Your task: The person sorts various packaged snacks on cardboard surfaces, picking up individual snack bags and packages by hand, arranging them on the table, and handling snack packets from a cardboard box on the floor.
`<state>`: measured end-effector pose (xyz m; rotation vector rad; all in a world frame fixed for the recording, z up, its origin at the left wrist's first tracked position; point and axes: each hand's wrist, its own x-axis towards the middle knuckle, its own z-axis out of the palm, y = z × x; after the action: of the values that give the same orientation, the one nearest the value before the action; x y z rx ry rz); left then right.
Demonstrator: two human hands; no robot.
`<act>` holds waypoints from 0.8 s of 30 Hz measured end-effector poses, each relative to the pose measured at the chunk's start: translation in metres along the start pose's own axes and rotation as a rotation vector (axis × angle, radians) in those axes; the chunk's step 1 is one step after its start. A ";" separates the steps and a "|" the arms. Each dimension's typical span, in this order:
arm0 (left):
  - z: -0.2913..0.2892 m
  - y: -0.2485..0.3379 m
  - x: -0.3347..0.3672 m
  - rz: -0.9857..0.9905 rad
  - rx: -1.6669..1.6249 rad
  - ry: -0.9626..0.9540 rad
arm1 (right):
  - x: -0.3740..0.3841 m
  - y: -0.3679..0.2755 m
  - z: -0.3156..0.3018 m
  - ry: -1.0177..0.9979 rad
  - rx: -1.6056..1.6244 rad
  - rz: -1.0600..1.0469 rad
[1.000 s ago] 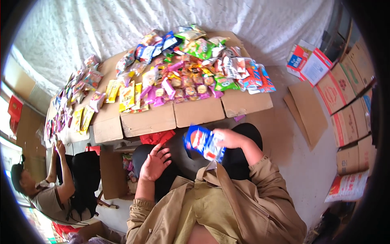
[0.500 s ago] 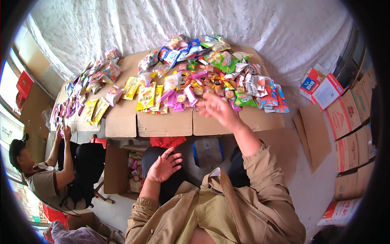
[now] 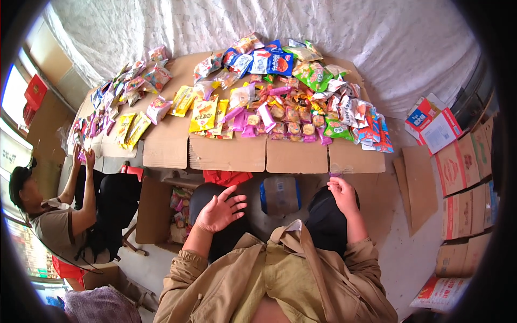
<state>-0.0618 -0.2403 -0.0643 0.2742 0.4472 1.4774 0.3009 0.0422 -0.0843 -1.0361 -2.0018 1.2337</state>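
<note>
My left hand [image 3: 219,211] hangs palm up above my left knee, fingers spread, holding nothing. Near the table's front edge, over my right knee, my right hand [image 3: 343,195] has its fingers closed. A bit of a small purple packet [image 3: 335,175] shows at its fingertips; the rest is hidden. On the cardboard-covered table [image 3: 229,155] in front of me lies a heap of wrapped snacks. It includes small round cakes [image 3: 293,128], purple-wrapped sweets [image 3: 266,118], yellow packets [image 3: 203,114], a blue bag [image 3: 271,62], green bags [image 3: 314,76] and blue-and-red packets [image 3: 378,131].
Beside my left knee stands an open carton [image 3: 152,210] holding snack packets. A blue-edged package [image 3: 280,195] lies under the table. To the left sits another person [image 3: 59,215], handling small packets. Stacked cartons [image 3: 456,167] and a cardboard sheet [image 3: 417,183] are on the right.
My right hand has drawn back from the snack heap toward my right knee, its fingers closing. My left hand stays open, nearly in place. The view has shifted slightly.
</note>
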 end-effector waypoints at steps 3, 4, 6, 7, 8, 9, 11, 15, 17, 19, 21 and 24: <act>0.009 -0.002 -0.005 0.019 0.033 0.030 | 0.000 -0.030 0.013 -0.042 -0.216 -0.083; 0.008 -0.002 -0.002 0.039 0.033 0.044 | 0.000 -0.038 0.017 -0.076 -0.393 -0.130; 0.007 -0.005 0.001 0.016 0.018 -0.002 | -0.001 -0.038 0.015 -0.054 -0.425 -0.160; 0.006 -0.007 0.006 0.008 0.007 -0.021 | -0.004 -0.034 0.009 -0.035 -0.406 -0.146; 0.005 -0.008 0.007 0.011 0.001 -0.029 | -0.005 -0.030 0.007 -0.027 -0.378 -0.140; 0.005 -0.009 0.007 0.013 -0.002 -0.033 | -0.005 -0.027 0.007 -0.026 -0.373 -0.149; 0.003 -0.011 0.007 0.014 0.009 -0.014 | -0.009 -0.033 0.003 -0.028 -0.402 -0.144; 0.007 -0.012 0.003 0.017 0.028 0.029 | -0.013 -0.030 -0.002 -0.022 -0.399 -0.167; 0.007 -0.013 0.004 0.021 0.038 0.035 | -0.015 -0.030 -0.004 -0.017 -0.388 -0.177; 0.007 -0.014 0.005 0.021 0.046 0.037 | -0.018 -0.030 -0.007 -0.008 -0.382 -0.185; 0.006 -0.015 0.007 0.011 0.059 0.037 | -0.020 -0.029 -0.009 -0.005 -0.365 -0.194; 0.007 -0.017 0.012 0.001 0.056 0.013 | -0.023 -0.028 -0.012 0.013 -0.381 -0.194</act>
<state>-0.0427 -0.2292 -0.0672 0.3092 0.4999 1.4700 0.3136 0.0211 -0.0558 -0.9863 -2.3197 0.7599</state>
